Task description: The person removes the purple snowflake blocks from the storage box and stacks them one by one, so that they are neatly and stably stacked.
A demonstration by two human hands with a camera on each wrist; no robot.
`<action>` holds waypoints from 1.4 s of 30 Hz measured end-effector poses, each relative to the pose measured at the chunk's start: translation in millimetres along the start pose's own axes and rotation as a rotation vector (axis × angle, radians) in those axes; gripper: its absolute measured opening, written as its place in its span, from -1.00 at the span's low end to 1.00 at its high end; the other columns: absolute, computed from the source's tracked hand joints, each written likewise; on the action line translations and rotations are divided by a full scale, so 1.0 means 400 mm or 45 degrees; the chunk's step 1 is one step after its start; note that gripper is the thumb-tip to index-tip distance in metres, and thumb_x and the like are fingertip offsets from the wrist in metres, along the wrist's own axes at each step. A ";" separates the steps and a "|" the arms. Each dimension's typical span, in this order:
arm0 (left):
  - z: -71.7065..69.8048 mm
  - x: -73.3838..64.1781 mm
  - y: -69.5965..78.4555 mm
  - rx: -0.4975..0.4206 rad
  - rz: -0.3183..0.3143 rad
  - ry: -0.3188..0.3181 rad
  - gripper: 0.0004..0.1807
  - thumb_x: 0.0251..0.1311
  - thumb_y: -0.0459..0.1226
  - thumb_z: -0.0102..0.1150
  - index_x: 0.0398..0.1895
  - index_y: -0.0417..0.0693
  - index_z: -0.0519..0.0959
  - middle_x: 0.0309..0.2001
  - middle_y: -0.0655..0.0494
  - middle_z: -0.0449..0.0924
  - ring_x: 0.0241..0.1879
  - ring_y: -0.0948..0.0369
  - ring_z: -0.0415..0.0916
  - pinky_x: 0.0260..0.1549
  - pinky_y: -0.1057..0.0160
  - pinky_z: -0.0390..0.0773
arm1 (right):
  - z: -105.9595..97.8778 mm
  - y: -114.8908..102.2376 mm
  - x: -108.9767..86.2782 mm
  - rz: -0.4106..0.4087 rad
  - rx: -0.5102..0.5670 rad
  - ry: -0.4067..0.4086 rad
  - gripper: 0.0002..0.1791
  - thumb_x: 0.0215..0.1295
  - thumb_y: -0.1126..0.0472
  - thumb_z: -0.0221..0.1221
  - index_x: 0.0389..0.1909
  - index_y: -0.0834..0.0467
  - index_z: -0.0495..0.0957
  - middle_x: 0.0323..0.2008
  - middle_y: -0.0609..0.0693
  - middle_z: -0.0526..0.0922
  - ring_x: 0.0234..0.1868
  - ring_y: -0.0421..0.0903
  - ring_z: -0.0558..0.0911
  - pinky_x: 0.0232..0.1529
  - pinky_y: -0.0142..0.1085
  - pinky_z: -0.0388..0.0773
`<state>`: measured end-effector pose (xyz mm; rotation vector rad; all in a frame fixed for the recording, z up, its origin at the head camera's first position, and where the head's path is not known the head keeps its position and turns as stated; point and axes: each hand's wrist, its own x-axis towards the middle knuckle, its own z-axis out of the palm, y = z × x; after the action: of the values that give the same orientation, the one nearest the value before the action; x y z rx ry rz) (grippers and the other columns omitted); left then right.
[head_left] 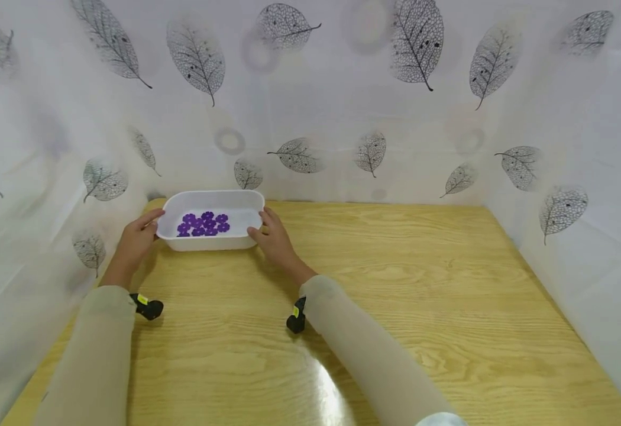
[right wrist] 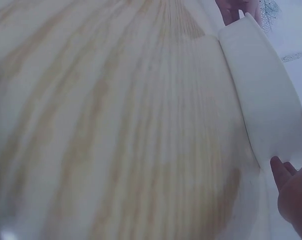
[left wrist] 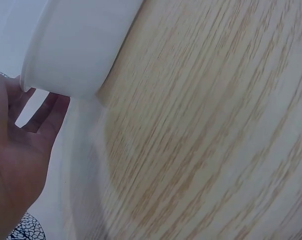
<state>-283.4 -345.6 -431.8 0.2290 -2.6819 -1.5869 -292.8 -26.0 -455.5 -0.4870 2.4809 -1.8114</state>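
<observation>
A white plastic tub (head_left: 209,244) with rounded ends sits at the back left of the table. Several purple flower-shaped pieces (head_left: 207,223) lie in a loose heap on its floor. My left hand (head_left: 136,242) grips the tub's left end, fingers at the rim. At the opposite end my right hand (head_left: 277,241) holds the tub, its thumb against the front wall. In the left wrist view, fingers of the left hand (left wrist: 26,150) meet the tub's end (left wrist: 81,45) under its lip. The right wrist view shows the tub's outer wall (right wrist: 265,90) between both hands.
The wood-grain table (head_left: 395,296) stretches to the right and toward me. Whitish sheeting printed with grey leaves (head_left: 321,89) hangs behind it and along both sides, close behind the tub. A black wrist device (head_left: 148,307) sits at each sleeve cuff.
</observation>
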 end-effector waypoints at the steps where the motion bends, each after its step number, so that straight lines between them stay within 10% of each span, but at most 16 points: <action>1: 0.000 0.000 0.000 -0.008 0.005 -0.004 -0.45 0.62 -0.20 -0.51 0.58 -0.11 0.10 0.63 -0.06 -0.13 0.55 -0.13 -0.02 0.45 -0.12 0.20 | 0.000 0.000 0.000 0.004 -0.004 0.004 -0.32 0.50 0.11 0.13 0.52 0.28 0.17 0.61 0.05 0.00 0.46 0.05 0.33 0.33 -0.21 0.47; 16: -0.002 -0.007 -0.010 0.001 0.157 -0.035 -0.46 0.57 -0.32 -0.48 0.52 -0.28 0.18 0.62 -0.16 -0.11 0.56 -0.17 -0.11 0.41 -0.18 0.22 | -0.010 -0.008 -0.013 0.074 -0.059 -0.015 -0.32 0.51 0.10 0.13 0.53 0.23 0.17 0.62 -0.02 -0.01 0.53 0.01 0.24 0.31 -0.26 0.48; 23: 0.002 -0.041 0.001 0.007 0.171 -0.101 -0.47 0.58 -0.29 -0.43 0.52 -0.25 0.19 0.63 -0.12 -0.15 0.58 -0.14 -0.15 0.28 0.42 0.40 | -0.038 -0.008 -0.029 0.077 -0.129 -0.045 -0.31 0.51 0.07 0.13 0.53 0.24 0.17 0.62 -0.05 -0.01 0.59 0.00 0.08 0.40 -0.20 0.37; 42: 0.062 -0.126 0.029 -0.087 0.294 -0.249 -0.51 0.56 -0.38 -0.28 0.47 -0.35 0.23 0.61 -0.21 -0.10 0.45 -0.20 0.17 0.00 0.65 0.47 | -0.168 0.015 -0.103 0.019 -0.248 -0.100 -0.33 0.47 0.05 0.15 0.48 0.27 0.26 0.59 0.02 0.10 0.54 0.08 0.21 0.46 -0.04 0.29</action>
<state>-237.2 -311.7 -430.5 -0.2412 -2.6631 -1.7034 -269.1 48.8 -446.1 -0.5348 2.6117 -1.5220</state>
